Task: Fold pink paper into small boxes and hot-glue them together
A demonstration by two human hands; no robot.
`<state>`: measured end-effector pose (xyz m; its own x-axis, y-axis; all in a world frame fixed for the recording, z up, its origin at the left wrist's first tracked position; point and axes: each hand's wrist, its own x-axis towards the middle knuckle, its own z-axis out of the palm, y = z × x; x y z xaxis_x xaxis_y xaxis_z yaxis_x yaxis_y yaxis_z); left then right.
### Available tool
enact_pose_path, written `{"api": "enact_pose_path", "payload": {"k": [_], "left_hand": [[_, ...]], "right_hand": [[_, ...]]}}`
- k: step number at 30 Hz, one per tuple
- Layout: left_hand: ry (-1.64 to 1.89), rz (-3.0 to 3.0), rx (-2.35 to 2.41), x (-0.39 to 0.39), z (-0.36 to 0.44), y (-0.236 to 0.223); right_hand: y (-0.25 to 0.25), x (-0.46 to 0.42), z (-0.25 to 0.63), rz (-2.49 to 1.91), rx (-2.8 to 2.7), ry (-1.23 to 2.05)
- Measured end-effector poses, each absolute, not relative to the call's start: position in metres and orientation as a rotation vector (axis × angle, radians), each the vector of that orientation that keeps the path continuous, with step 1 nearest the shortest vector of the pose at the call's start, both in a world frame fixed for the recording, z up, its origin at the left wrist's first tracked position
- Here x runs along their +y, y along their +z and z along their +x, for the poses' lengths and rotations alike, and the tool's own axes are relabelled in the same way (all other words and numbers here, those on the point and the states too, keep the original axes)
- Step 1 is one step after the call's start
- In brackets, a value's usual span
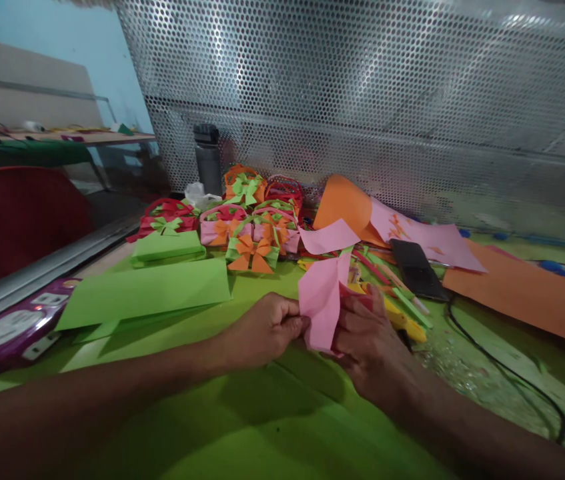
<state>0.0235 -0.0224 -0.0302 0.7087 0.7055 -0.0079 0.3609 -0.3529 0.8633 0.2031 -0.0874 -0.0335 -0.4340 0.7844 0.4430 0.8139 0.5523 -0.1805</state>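
Observation:
A folded piece of pink paper (320, 303) is held above the green table surface. My left hand (269, 330) pinches its lower left edge between thumb and fingers. On the other side, my right hand (367, 340) is closed around the paper's right part, and its fingers hide some of the folds. A bit of red paper (349, 291) shows by the right fingers. Just beyond lie small paper handbags with bows, among them a green one with an orange bow (252, 255).
Folded green paper (149, 293) and a purple power strip (22, 323) lie at left. A dark bottle (208, 160) stands behind the bags. At right are a phone (417, 269), a yellow tool (405, 321), orange sheets (527, 290) and a black cable (507, 367). Perforated metal (362, 87) rises behind.

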Motion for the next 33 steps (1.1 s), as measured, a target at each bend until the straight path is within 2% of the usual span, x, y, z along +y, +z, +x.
{"api": "enact_pose_path", "payload": {"k": [18,22,33], "left_hand": [[0.494,1.983,0.747,-0.025,0.024,-0.031],[0.538,1.822,0.712,-0.026,0.026,-0.029],[0.701,1.011,0.705,-0.027,0.033,-0.036]], "right_hand": [[-0.029,-0.093,0.202,-1.357,-2.417,-0.062],[-0.031,-0.093,0.200,-1.317,-2.455,-0.089],[-0.027,-0.108,0.194,-1.291,-2.476,-0.507]]}}
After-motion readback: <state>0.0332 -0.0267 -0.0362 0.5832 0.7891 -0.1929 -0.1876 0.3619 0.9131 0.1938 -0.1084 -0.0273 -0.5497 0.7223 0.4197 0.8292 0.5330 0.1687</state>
